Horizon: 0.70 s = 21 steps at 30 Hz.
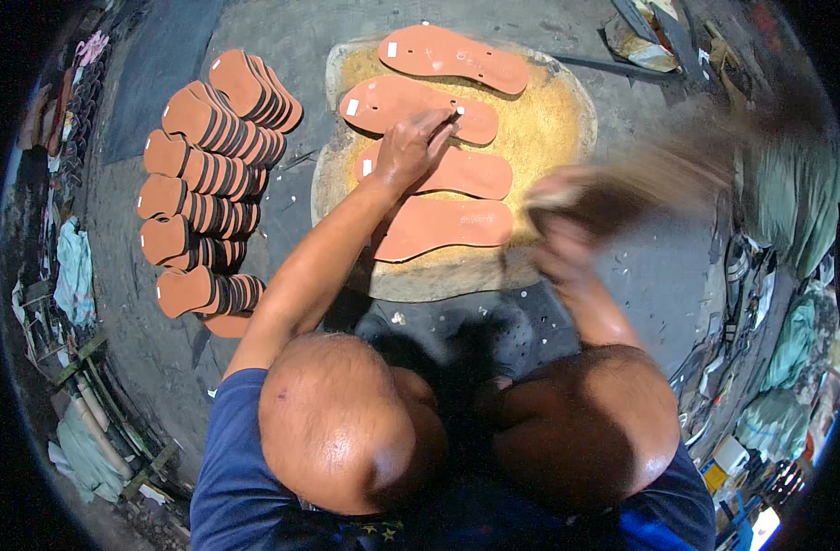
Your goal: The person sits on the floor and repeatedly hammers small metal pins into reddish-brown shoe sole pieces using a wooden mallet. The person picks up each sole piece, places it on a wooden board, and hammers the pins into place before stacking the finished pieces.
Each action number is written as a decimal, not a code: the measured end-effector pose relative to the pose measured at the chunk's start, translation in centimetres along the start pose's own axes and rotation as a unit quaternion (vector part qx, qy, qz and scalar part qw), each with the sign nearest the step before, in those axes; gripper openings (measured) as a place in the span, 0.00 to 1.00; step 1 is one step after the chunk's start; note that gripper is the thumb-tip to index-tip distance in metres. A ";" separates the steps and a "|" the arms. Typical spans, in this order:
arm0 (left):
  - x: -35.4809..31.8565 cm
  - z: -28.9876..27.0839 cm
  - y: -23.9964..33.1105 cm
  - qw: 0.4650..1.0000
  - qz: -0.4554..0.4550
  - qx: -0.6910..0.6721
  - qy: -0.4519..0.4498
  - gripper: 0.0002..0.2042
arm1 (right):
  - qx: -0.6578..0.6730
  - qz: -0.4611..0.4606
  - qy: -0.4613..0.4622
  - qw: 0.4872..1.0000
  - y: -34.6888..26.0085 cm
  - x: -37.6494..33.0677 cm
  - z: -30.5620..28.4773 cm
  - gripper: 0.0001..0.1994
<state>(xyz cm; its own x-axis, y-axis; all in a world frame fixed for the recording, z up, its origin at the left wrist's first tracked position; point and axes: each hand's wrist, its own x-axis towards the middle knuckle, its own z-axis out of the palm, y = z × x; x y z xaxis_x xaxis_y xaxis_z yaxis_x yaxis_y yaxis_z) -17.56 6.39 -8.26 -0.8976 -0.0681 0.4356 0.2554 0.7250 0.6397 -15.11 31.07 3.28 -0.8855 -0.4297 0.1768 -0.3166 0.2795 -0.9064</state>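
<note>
Several terracotta-coloured shoe soles lie crosswise in a column on a worn round block with a yellowish top [567,101]. Over the second sole from the far end [392,99], my left hand [417,147] is closed in a pinch beside one of its holes. A small pale tip shows at those fingertips; what they hold is too small to name. Right of the block, my right hand [567,241] is smeared by motion. It appears closed around a long brown object [659,174], too blurred to tell its kind. The farthest sole [452,59] has holes and pale marks; the nearest one [443,230] lies closest to my knees.
Fanned stacks of matching soles [200,115] with dark undersides line the dark floor [291,197] on the left. My bare knees [337,422] rise near the block. Green cloth or sacking [792,202] and assorted scraps lie at the right; pipes and rods [99,427] lie at the left.
</note>
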 end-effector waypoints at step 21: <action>3.4 -2.1 -1.1 0.780 -0.347 -0.485 0.189 0.12 | -0.265 0.269 -0.143 0.915 2.9 -3.0 -0.1 0.38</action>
<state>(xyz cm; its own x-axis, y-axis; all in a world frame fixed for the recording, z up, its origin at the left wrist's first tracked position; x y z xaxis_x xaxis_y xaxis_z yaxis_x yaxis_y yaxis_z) -20.12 3.87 -6.16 -0.8169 -0.5442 -0.1912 0.0706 -0.4234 0.9032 -13.42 33.21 0.13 -0.8604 -0.2941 -0.4162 -0.0498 0.8613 -0.5056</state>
